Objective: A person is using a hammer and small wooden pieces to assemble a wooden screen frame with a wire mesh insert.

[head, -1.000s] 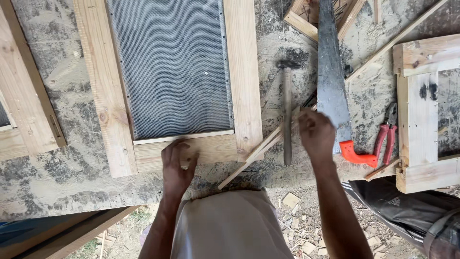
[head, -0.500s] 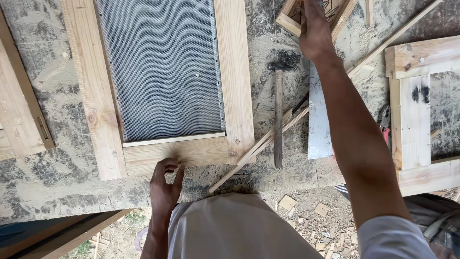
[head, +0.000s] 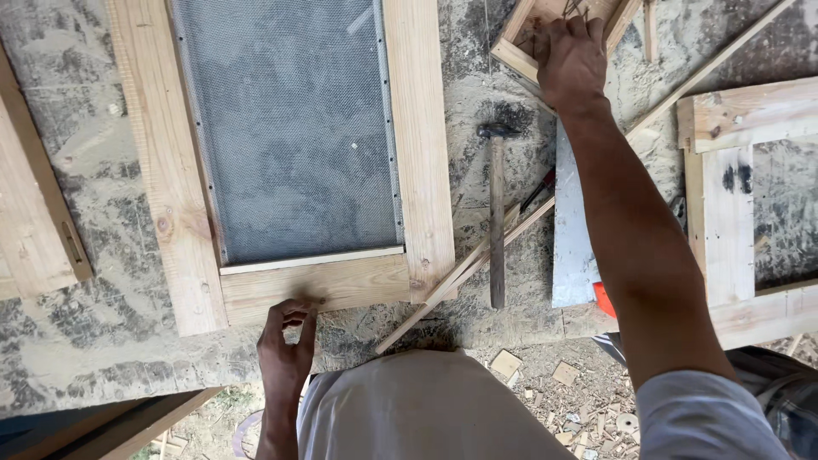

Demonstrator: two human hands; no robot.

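two hands apart: left hand (head: 285, 345) fingers pinch the mesh frame (head: 328, 290) edge; right hand (head: 571, 60) fingers curl inside a wooden box (head: 521, 53).

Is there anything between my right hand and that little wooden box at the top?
Nothing visible. The right hand is already at the small wooden box, fingers curled over its inside. The hammer and saw blade lie lower down, under the forearm. The left hand rests at the mesh frame's bottom edge.
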